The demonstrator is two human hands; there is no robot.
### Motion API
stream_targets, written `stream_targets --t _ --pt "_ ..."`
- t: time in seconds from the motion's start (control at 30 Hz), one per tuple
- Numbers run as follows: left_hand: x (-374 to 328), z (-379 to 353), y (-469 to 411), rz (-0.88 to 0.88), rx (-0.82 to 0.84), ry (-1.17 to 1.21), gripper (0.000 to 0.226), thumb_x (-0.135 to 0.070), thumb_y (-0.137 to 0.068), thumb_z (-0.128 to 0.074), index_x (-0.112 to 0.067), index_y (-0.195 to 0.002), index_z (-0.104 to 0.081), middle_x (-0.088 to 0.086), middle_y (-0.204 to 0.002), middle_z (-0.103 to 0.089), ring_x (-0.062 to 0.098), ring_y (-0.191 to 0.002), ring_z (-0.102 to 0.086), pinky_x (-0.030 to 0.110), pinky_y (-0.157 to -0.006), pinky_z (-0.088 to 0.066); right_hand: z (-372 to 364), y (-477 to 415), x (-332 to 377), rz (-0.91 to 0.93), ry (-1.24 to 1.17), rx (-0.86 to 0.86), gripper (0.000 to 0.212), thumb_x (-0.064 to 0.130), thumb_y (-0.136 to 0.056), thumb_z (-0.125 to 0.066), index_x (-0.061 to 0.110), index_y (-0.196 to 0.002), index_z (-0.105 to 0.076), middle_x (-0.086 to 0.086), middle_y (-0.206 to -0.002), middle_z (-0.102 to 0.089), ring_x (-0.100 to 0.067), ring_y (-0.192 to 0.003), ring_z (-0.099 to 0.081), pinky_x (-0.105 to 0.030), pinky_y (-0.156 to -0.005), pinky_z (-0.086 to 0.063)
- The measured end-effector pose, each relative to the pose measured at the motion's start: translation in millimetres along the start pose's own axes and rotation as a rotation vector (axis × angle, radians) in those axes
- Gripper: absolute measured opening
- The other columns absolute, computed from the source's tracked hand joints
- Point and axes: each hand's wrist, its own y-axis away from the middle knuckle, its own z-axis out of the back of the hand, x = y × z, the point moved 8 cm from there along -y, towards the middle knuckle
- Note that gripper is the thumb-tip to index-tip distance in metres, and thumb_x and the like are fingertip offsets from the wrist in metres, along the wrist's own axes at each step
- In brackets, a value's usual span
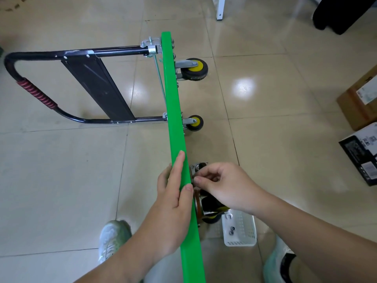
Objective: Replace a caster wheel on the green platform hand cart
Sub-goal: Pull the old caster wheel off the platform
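Caster wheel (212, 207), lower centre: your right hand (224, 186) pinches a mounting fastener; left hand (173, 203) clasps green platform (173, 103). Next: thread squarely.

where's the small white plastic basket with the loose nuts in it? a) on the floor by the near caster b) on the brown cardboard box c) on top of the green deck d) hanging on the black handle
a: the small white plastic basket sits on the tiled floor right beside the near caster wheel.

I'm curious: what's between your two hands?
In the head view, the green platform's edge stands between them: the left hand grips it, and the right hand works at the caster beyond it.
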Motion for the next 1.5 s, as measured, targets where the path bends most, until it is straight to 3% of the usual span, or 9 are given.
stream_targets --t 0.17,0.47,0.6,0.73,0.9,1.1,1.27,1.37,1.5 --pt "2.5 -0.7 0.0 0.005 0.003 0.003 0.063 -0.025 -0.109 -0.037 -0.064 -0.147 -0.006 -0.019 -0.156 -0.018 -0.043 -0.109 -0.025 -0.015 -0.083 -0.014 -3.1 1.0 -1.0 0.012 -0.062 0.000 0.019 0.012 -0.081 -0.081 0.025 -0.093 -0.072 0.008 -0.082 -0.072 -0.005 -0.074 -0.064 -0.028 -0.081 -0.058" --pt "2.0 -1.5 0.1 0.010 0.006 -0.006 0.063 -0.026 -0.109 -0.036 -0.063 -0.149 -0.004 -0.020 -0.154 -0.018 -0.044 -0.108 -0.024 -0.015 -0.081 -0.014 -3.6 1.8 -1.5 0.017 -0.090 -0.011 0.020 0.015 -0.080 -0.083 0.027 -0.091 -0.071 0.011 -0.079 -0.071 -0.005 -0.072 -0.063 -0.031 -0.081 -0.059" --pt "0.3 -1.4 0.4 0.010 0.013 -0.001 0.062 -0.025 -0.109 -0.035 -0.063 -0.147 -0.003 -0.021 -0.153 -0.016 -0.045 -0.104 -0.026 -0.015 -0.078 -0.015 -5.1 3.1 -1.2 0.028 -0.030 0.014 0.005 0.022 -0.087 -0.077 0.026 -0.089 -0.075 0.010 -0.079 -0.075 -0.005 -0.076 -0.070 -0.024 -0.078 -0.057" --pt "0.8 -1.8 -0.4 0.006 0.010 -0.001 0.062 -0.024 -0.109 -0.035 -0.064 -0.145 -0.004 -0.019 -0.155 -0.017 -0.044 -0.108 -0.024 -0.015 -0.082 -0.014 -6.4 2.5 -2.1 0.012 -0.106 0.016 0.021 0.010 -0.080 -0.082 0.025 -0.092 -0.072 0.006 -0.083 -0.073 -0.011 -0.076 -0.066 -0.037 -0.085 -0.060" --pt "1.1 -1.3 0.1 0.006 0.012 0.000 0.062 -0.024 -0.109 -0.035 -0.063 -0.145 -0.004 -0.017 -0.155 -0.019 -0.043 -0.108 -0.026 -0.014 -0.081 -0.015 -6.0 4.6 0.2 0.034 -0.014 0.010 0.002 0.022 -0.089 -0.075 0.023 -0.091 -0.076 0.007 -0.080 -0.076 -0.005 -0.076 -0.071 -0.027 -0.081 -0.058" --pt "1.8 -1.3 0.5 0.009 0.013 -0.003 0.063 -0.024 -0.109 -0.036 -0.059 -0.152 -0.005 -0.017 -0.156 -0.018 -0.044 -0.107 -0.025 -0.015 -0.081 -0.014 -6.8 0.7 -4.0 0.007 -0.071 0.005 0.020 0.020 -0.078 -0.085 0.025 -0.092 -0.071 0.005 -0.085 -0.073 -0.027 -0.082 -0.068 -0.043 -0.088 -0.058" --pt "0.8 -1.7 0.3 0.006 0.013 -0.003 0.063 -0.024 -0.109 -0.036 -0.060 -0.149 -0.005 -0.017 -0.155 -0.018 -0.044 -0.106 -0.026 -0.015 -0.080 -0.015 -8.8 2.9 -1.3 0.028 -0.028 0.024 0.007 0.020 -0.087 -0.077 0.026 -0.087 -0.073 0.005 -0.077 -0.075 -0.009 -0.077 -0.071 -0.032 -0.083 -0.059" --pt "0.5 -1.6 0.9 0.011 0.017 -0.006 0.063 -0.024 -0.109 -0.035 -0.059 -0.150 -0.004 -0.020 -0.153 -0.017 -0.046 -0.103 -0.025 -0.015 -0.079 -0.015 -8.4 1.3 -0.9 0.028 -0.059 0.027 0.020 0.010 -0.082 -0.079 0.028 -0.086 -0.071 0.005 -0.080 -0.073 -0.021 -0.079 -0.071 -0.035 -0.086 -0.059" --pt "0.8 -1.3 1.4 0.012 0.020 -0.010 0.064 -0.023 -0.109 -0.035 -0.055 -0.154 -0.004 -0.019 -0.153 -0.018 -0.045 -0.103 -0.026 -0.015 -0.078 -0.015 -7.9 1.1 -0.6 0.044 -0.062 0.042 0.025 0.008 -0.077 -0.083 0.028 -0.083 -0.070 0.015 -0.067 -0.062 -0.012 -0.066 -0.051 -0.029 -0.068 -0.049"
